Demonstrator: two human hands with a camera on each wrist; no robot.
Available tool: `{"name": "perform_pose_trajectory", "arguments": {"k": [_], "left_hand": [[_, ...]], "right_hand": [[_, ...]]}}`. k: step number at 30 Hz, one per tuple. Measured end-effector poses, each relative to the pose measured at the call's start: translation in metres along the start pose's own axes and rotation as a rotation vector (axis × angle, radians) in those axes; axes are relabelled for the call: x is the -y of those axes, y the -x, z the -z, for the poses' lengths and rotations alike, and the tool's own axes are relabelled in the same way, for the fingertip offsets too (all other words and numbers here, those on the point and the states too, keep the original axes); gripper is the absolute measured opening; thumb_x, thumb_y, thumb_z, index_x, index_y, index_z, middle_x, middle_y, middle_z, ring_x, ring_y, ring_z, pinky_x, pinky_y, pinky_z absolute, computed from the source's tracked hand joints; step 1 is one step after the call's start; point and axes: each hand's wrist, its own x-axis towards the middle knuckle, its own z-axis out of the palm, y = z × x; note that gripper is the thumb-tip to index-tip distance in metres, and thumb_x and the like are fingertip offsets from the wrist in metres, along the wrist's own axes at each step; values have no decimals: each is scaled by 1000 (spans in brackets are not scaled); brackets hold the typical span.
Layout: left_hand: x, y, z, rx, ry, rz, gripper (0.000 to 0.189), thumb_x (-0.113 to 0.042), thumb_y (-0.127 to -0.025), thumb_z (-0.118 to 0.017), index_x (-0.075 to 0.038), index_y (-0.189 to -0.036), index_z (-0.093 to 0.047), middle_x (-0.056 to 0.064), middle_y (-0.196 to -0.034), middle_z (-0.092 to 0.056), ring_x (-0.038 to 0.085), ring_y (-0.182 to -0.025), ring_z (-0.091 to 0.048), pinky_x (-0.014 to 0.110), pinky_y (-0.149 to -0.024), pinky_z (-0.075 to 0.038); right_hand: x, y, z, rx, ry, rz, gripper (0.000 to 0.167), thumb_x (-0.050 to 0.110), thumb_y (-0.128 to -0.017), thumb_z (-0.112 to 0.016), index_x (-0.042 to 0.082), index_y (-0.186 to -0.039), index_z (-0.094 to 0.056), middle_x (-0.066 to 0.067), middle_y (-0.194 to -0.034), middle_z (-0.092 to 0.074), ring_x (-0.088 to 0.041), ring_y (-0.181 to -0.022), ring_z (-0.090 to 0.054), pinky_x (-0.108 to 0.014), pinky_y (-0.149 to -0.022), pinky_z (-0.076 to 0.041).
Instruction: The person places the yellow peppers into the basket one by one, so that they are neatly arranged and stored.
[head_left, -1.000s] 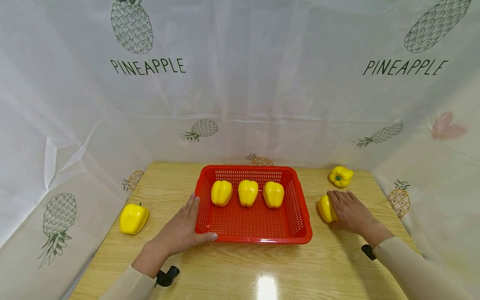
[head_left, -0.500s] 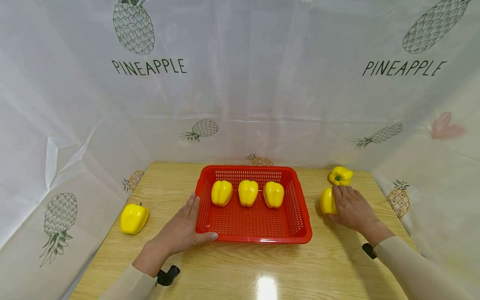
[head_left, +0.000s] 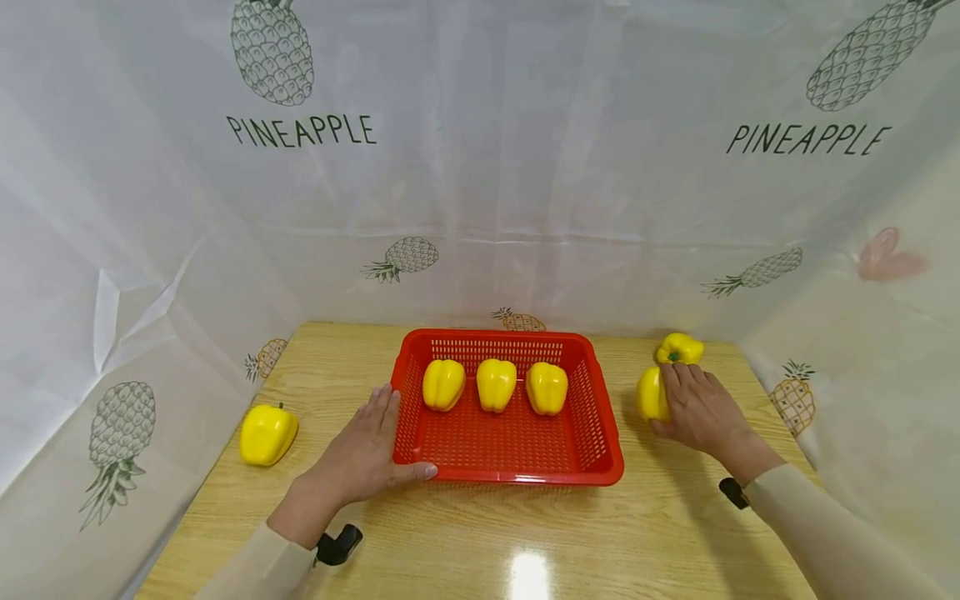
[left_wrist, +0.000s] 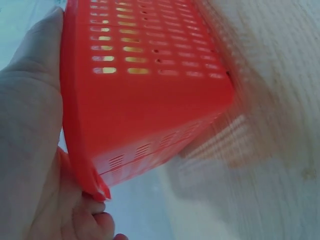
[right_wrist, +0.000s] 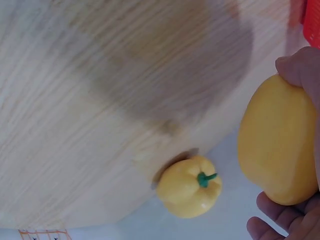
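My right hand [head_left: 703,410] grips a yellow bell pepper [head_left: 653,395], thumb at one end and fingers at the other in the right wrist view. That pepper is raised over the table to the right of the red basket [head_left: 517,477]. Just behind it lies another yellow bell pepper [head_left: 681,347] with a green stem, partly overlapped by my hand. My left hand [head_left: 358,454] rests at the basket's near left corner, fingers straight along the left rim and thumb on the front rim. Inside the basket, three yellow bell peppers [head_left: 496,386] stand in a row toward the back.
Another yellow bell pepper [head_left: 268,435] stands at the table's left edge. Pineapple-printed white sheeting [head_left: 517,183] encloses the wooden table [head_left: 465,542] at the back and sides.
My right hand has moved the held bell pepper slightly backward and up off the table, toward the pepper behind it. The left hand and basket stay in place.
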Motion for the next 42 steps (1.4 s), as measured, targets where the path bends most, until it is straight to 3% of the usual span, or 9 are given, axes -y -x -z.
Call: {"name": "perform_pose_trajectory", "arguments": {"k": [10,18,24,31,42], "left_hand": [[0,3,11,49,17,1,136,-88,-81,-64,10,-164,-18,32,-173,-11,49,-161,-13,63,-128,-23],[0,2,8,34,7,0,138,-89,-80,-62,10,-164,-18,32,-173,-12,48,-161,-13,62,-128,-24],[2,1,6,39,18,5,138,-89,-79,-62,9,-165,-16,31,-173,-10,47,-162,-11,62,-129,-22],[2,2,6,40,14,9,138,-90,-80,-61,8,-165,-16,30,-174,-9,46,-162,-10,61,-129,-21],[0,0,7,59,19,11,138,-88,-79,-64,8,-165,-15,29,-174,-8,45,-163,-10,60,-130,-21]], "right_hand": [[2,-20,12,-77,5,48,89,47,-68,-88,-13,-122,-50,-28,-102,-60,-42,-90,-61,-53,-70,-60],[3,-40,29,-112,4,54,83,48,-67,-87,-10,-115,-51,-25,-97,-59,-42,-85,-60,-52,-68,-58],[12,-64,49,-95,16,84,80,47,-71,-86,-11,-115,-53,-24,-98,-60,-41,-88,-60,-50,-74,-59],[41,-101,69,-40,35,113,83,52,-75,-85,-11,-119,-53,-24,-100,-61,-39,-89,-61,-49,-86,-59],[112,-150,79,65,-37,162,86,65,-83,-74,-8,-123,-54,-19,-103,-62,-34,-91,-57,-43,-85,-56]]}}
